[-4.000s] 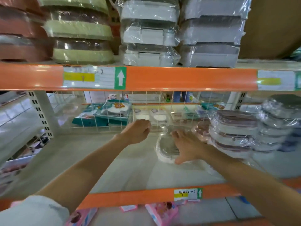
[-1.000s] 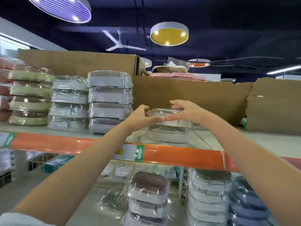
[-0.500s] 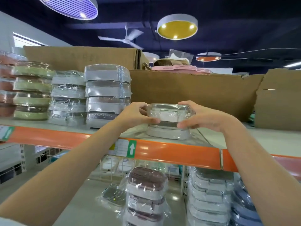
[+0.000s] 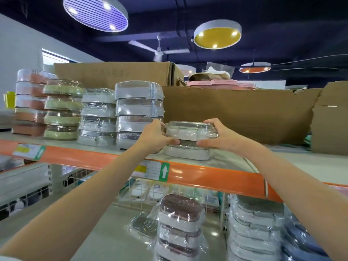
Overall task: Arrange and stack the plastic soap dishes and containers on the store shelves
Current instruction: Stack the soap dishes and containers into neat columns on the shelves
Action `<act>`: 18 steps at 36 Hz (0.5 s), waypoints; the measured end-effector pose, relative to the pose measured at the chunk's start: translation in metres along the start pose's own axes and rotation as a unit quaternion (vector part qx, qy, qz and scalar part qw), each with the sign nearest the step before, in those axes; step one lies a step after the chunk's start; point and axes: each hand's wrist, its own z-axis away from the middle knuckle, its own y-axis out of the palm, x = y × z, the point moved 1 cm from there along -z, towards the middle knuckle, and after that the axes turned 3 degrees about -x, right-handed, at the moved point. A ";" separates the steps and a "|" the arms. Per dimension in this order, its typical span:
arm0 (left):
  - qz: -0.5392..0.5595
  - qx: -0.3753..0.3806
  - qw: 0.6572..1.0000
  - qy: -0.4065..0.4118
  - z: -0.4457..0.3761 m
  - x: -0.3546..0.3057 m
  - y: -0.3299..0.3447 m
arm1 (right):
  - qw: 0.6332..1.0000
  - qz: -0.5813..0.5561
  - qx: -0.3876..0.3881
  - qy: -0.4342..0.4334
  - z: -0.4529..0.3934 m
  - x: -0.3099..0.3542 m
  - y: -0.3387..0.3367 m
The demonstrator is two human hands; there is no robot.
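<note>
A wrapped dish (image 4: 190,129) sits on another dish (image 4: 187,153) on the upper shelf (image 4: 211,177). The left hand (image 4: 153,136) and right hand (image 4: 219,135) grip its ends, right of the grey stack (image 4: 139,113).

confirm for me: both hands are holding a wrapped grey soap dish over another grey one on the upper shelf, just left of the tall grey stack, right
Not quite. The head view shows the left hand and right hand holding the wrapped grey soap dish over the lower grey dish on the upper shelf, but just right of the tall grey stack, not left.
</note>
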 end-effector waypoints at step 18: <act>-0.121 0.000 0.992 0.046 0.017 -0.008 -0.006 | 0.990 0.139 -0.033 -0.014 0.023 0.022 -0.007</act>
